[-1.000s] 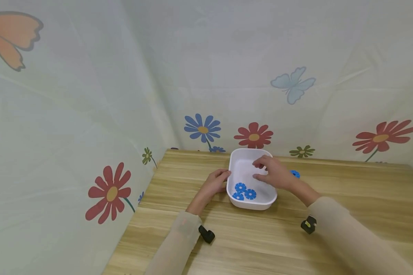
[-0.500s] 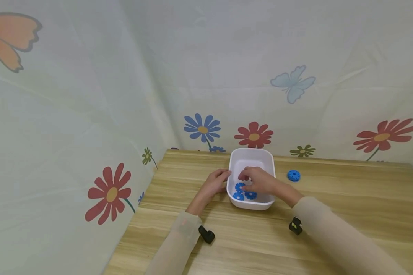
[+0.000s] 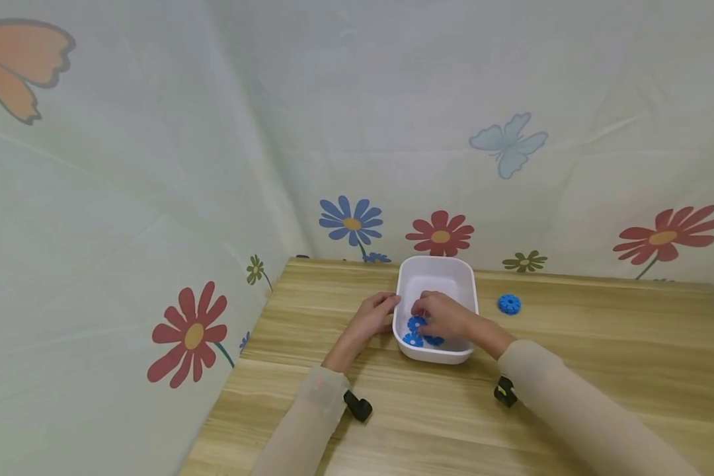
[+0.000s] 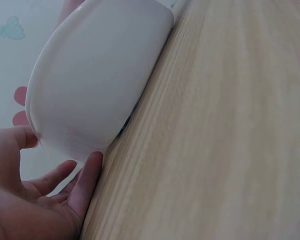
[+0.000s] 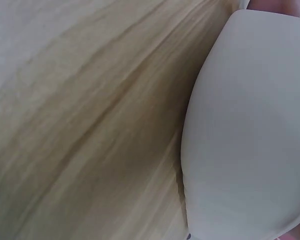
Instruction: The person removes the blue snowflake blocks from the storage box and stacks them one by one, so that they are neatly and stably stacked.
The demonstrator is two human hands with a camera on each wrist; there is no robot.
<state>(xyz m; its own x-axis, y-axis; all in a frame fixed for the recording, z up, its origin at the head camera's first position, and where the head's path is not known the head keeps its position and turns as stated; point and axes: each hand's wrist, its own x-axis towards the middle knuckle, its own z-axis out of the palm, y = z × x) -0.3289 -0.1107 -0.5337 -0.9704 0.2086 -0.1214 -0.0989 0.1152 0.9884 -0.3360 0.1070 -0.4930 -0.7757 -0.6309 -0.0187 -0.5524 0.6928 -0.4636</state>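
The white tray may slide if the left hand, fingers loosely spread against its side, under-braces it when the right hand, half-curled over the blue discs inside (grip indeterminable), presses sideways.

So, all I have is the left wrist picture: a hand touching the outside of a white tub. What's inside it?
Observer: In the head view, at least three blue flower-shaped discs lie in the white tub, at the end nearest the person.

Visitor: Oh, nice! And what is the person's other hand doing?

Observer: The right hand reaches into the tub, its fingertips by the discs; I can't tell whether it pinches one.

Visitor: Any more blue bits outside the tub?

Observer: Yes, what looks like a small blue stack sits on the wooden table, right of the tub and apart from it.
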